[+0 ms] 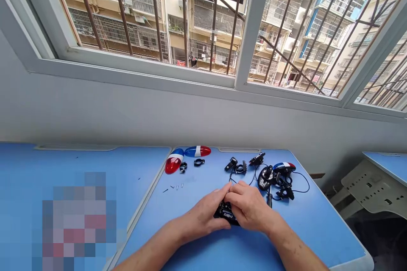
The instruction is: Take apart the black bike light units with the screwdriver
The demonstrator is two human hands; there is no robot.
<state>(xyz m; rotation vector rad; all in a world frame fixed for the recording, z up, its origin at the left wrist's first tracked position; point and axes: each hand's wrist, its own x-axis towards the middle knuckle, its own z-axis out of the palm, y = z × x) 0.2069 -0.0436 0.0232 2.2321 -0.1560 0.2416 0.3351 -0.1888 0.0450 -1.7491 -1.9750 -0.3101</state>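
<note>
My left hand (206, 211) is closed around the side of a black plastic housing (227, 214) with pale lettering on its front, low over the blue desk. Over the same housing bends my right hand (249, 205), its fingers pinched together near the left fingertips. What the right fingers grip is hidden. Just beyond the right hand lies a dark-handled tool (269, 198), perhaps a screwdriver. Several small screws (177, 187) are scattered to the left of the hands.
Two red, white and blue covers (174, 161) lie at the desk's back left, near black ring clamps (199, 162). At right sit wired black parts (265, 178) and a unit with a tricolour cover (284, 167). A barred window (152, 67) is behind the blue desk (318, 237).
</note>
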